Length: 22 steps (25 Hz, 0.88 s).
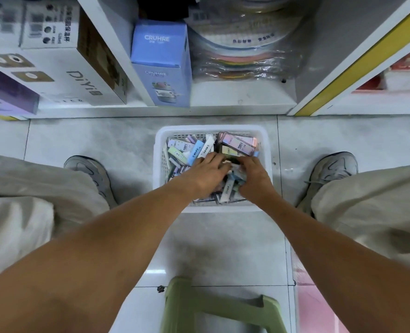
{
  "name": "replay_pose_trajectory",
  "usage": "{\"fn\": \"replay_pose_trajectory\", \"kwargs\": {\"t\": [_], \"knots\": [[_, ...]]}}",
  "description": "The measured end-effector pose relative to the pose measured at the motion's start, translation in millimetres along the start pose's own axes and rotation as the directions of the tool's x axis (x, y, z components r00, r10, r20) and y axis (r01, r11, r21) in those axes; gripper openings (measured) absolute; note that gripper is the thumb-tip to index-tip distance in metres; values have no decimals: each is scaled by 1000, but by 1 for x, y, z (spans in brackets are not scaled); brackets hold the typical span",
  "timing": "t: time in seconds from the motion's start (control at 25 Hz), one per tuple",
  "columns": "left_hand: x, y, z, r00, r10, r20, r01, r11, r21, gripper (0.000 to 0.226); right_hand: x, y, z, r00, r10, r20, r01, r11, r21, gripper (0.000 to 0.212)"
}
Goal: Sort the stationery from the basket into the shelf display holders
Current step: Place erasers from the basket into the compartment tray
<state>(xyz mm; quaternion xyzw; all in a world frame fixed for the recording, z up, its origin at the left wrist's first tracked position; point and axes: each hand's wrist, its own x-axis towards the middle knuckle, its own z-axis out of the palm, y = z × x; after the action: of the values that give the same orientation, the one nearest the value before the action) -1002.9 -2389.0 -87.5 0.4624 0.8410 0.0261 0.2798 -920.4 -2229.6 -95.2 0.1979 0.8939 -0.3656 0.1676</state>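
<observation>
both hands (205,174) (253,175) down among packs in basket (161,143); grip unclear; white pack (226,192) lengthwise beside right wrist.

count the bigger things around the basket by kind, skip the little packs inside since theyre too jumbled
White basket: 1
Boxes on the bottom shelf, white DiYi box, blue CRUHRE box, purple box: 3
Grey shoes: 2
Green stool: 1
Hands in the basket, left hand, right hand: 2
Total: 9
</observation>
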Motion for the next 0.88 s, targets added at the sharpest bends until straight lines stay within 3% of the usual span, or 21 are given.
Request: {"fn": "replay_pose_trajectory", "kwargs": {"t": [0.12, 0.24, 0.4, 0.48, 0.68, 0.88], "knots": [[-1, 1, 4, 991, -19, 135, 11, 998, 59, 101, -2, -1, 3, 1000, -16, 18, 16, 1000, 19, 73], [6, 6, 0, 996, -53, 71, 45, 993, 113, 85, -2, 0, 4, 1000, 10, 19, -11, 998, 66, 77], [20, 29, 3, 970, -230, 76, 201, 938, 282, 72, -3, 1, 6, 1000, 21, 20, -24, 985, 173, 82], [25, 35, 5, 962, -268, 60, 240, 927, 288, 63, -3, 1, 8, 1000, 13, 24, -18, 982, 188, 80], [28, 21, 1, 987, -163, -7, 161, 965, 206, 45, -2, 5, 14, 1000, -25, -8, 26, 986, 166, 68], [26, 3, -17, 992, -99, 79, 85, 983, 165, 50, -9, 7, 18, 987, -34, -158, 48, 995, 89, 64]]}}
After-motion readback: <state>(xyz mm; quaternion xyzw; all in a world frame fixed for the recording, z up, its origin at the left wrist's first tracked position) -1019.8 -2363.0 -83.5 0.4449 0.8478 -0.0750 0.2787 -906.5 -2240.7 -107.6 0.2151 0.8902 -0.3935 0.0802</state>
